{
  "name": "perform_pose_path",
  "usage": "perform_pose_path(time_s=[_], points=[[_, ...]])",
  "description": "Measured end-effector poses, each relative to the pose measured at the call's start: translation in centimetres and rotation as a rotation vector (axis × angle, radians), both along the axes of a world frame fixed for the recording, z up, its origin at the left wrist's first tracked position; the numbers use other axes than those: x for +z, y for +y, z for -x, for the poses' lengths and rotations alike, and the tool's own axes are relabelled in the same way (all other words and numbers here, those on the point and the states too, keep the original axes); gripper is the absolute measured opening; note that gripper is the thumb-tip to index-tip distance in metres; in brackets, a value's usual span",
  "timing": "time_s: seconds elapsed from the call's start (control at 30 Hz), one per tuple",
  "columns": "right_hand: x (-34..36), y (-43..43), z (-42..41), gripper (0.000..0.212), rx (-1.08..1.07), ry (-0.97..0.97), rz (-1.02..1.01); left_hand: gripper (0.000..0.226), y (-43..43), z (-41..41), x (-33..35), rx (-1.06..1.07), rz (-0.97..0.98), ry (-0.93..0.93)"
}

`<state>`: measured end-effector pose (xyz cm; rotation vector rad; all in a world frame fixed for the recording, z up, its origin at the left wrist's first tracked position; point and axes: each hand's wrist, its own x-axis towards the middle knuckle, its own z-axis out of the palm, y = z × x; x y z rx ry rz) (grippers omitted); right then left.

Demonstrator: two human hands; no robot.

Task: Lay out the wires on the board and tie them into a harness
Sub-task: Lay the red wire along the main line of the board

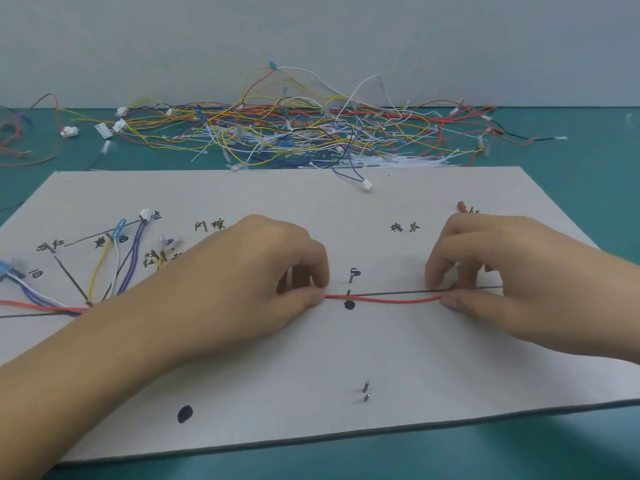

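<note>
On board [311, 375] | left hand [242, 282] pinches red wire [384, 299] | right hand [502, 271] apparently pinching too

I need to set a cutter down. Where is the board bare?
Bare: the board's near strip between the black dot and the two pins, and its far middle behind the left hand and right hand. Crowded: the fanned wires at left and the wire pile beyond the board.
</note>
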<state>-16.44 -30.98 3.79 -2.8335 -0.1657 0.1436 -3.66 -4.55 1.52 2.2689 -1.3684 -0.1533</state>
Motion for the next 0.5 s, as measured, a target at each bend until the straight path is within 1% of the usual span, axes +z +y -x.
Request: perform_pose_path(time_s=[0.03,0.1,0.2,0.37,0.5], points=[[0.0,-0.3,0.0,0.017,-0.017,-0.011,-0.018,0.001,-0.4,0.1,-0.1,-0.014,0.013,-0.003],[-0.1,-1.0,0.0,0.021,-0.046,-0.028,-0.037,0.007,-1.1,0.3,-0.2,-0.036,0.035,-0.003],[-0.4,-1.7,0.2,0.021,-0.062,-0.064,-0.056,0.008,-1.8,0.7,-0.2,-0.075,0.037,0.007],[-0.8,-1.9,0.6,0.025,-0.03,-0.132,-0.114,0.011,-2.0,0.8,-0.4,-0.104,0.047,0.024],[-1.3,-1.9,0.7,0.026,0.014,-0.167,-0.081,0.01,-2.4,0.9,-0.4,-0.124,0.062,-0.002]])
